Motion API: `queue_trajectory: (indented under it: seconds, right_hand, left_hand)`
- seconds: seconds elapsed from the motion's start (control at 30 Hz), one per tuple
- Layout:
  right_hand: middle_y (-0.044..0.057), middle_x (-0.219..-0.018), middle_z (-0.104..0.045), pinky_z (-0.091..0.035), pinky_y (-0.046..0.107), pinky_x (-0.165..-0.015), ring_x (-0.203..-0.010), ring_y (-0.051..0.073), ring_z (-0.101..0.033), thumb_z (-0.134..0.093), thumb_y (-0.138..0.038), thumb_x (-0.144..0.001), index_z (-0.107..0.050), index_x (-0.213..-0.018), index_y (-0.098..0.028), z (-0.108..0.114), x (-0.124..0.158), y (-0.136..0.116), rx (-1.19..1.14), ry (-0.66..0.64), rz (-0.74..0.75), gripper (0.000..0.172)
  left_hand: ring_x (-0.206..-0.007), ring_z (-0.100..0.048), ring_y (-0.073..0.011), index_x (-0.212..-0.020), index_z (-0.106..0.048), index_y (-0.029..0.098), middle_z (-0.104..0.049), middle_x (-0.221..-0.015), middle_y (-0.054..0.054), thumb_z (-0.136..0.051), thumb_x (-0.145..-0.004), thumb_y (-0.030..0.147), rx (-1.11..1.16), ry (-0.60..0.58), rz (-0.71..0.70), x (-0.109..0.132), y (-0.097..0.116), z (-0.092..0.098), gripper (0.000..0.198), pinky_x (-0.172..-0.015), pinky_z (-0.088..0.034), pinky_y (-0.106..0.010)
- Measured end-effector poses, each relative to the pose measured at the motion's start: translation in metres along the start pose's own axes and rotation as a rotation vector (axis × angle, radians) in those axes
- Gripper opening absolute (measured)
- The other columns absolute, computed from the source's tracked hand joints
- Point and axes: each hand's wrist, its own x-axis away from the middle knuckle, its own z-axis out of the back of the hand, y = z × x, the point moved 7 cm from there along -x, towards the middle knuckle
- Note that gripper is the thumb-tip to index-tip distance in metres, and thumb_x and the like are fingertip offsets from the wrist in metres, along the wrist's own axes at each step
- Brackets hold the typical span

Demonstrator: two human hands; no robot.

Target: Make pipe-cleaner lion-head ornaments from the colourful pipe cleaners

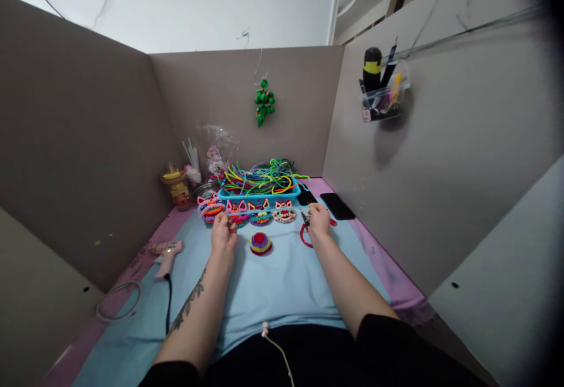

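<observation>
A light blue pipe cleaner (269, 209) is stretched level between my two hands, above the table. One end is pinched in the closed fingers of my left hand (224, 234), and my right hand (319, 220) pinches the other end. Red-handled scissors (304, 238) lie beside and partly behind my right hand. Between my forearms sits a small round dome (261, 244) with red, purple and yellow rings. Behind the pipe cleaner stands a row of several colourful animal-face pieces (284, 213) made of fuzzy stems.
A blue basket (259, 197) heaped with coloured pipe cleaners stands at the back. A pink glue gun (166, 258) with its cord lies left. A black phone (337, 206) rests right. A jar (177, 188) stands back left; a pen holder (382, 102) hangs on the right partition.
</observation>
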Motion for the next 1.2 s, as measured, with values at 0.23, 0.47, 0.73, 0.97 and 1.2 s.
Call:
queue_trajectory:
  seconds: [0.23, 0.47, 0.73, 0.97, 1.2]
  right_hand:
    - [0.01, -0.083, -0.064, -0.046, 0.038, -0.073, -0.083, 0.024, -0.057, -0.058, -0.032, -0.069, -0.064, -0.077, -0.014, 0.009, 0.003, -0.02, 0.311, 0.04, 0.216, 0.02]
    - [0.011, -0.122, -0.056, -0.029, 0.049, -0.104, -0.122, 0.025, -0.041, -0.045, -0.024, -0.086, -0.051, -0.122, -0.02, -0.057, 0.085, -0.075, 0.626, -0.319, 0.94, 0.037]
    - [0.006, -0.082, -0.068, -0.045, 0.036, -0.082, -0.083, 0.02, -0.058, -0.047, -0.023, -0.088, -0.065, -0.091, -0.02, -0.075, 0.102, -0.062, 0.576, -0.535, 0.891, 0.019]
    - [0.008, -0.088, -0.068, -0.045, 0.036, -0.083, -0.086, 0.021, -0.059, -0.047, -0.019, -0.085, -0.064, -0.091, -0.02, -0.063, 0.092, -0.058, 0.552, -0.498, 0.815, 0.018]
    - [0.006, -0.087, -0.067, -0.046, 0.033, -0.08, -0.085, 0.02, -0.06, -0.046, -0.019, -0.084, -0.063, -0.089, -0.019, -0.064, 0.092, -0.051, 0.547, -0.527, 0.745, 0.017]
  left_hand:
    - [-0.049, -0.047, -0.0044, -0.07, -0.054, 0.016, -0.052, -0.058, 0.005, -0.076, -0.059, 0.029, -0.127, -0.055, -0.037, 0.009, -0.005, -0.008, 0.028, -0.042, -0.031, -0.014]
    - [-0.067, -0.061, -0.0111, -0.075, -0.057, 0.016, -0.061, -0.068, 0.001, -0.076, -0.059, 0.037, -0.218, -0.266, 0.058, 0.029, -0.023, -0.029, 0.033, -0.065, -0.048, -0.023]
    - [-0.072, -0.062, -0.0124, -0.077, -0.056, 0.016, -0.063, -0.081, -0.003, -0.075, -0.063, 0.037, -0.272, -0.441, 0.204, 0.046, -0.03, -0.041, 0.031, -0.068, -0.049, -0.025]
    - [-0.108, -0.054, -0.026, -0.096, -0.064, 0.021, -0.062, -0.11, -0.01, -0.083, -0.044, 0.016, -0.673, -0.667, 0.085, 0.046, 0.003, -0.04, 0.056, -0.082, -0.045, -0.03]
    - [-0.112, -0.049, -0.0336, -0.103, -0.067, 0.021, -0.062, -0.112, -0.012, -0.085, -0.025, 0.01, -0.939, -0.894, 0.016, 0.053, -0.022, -0.033, 0.081, -0.101, -0.032, -0.042]
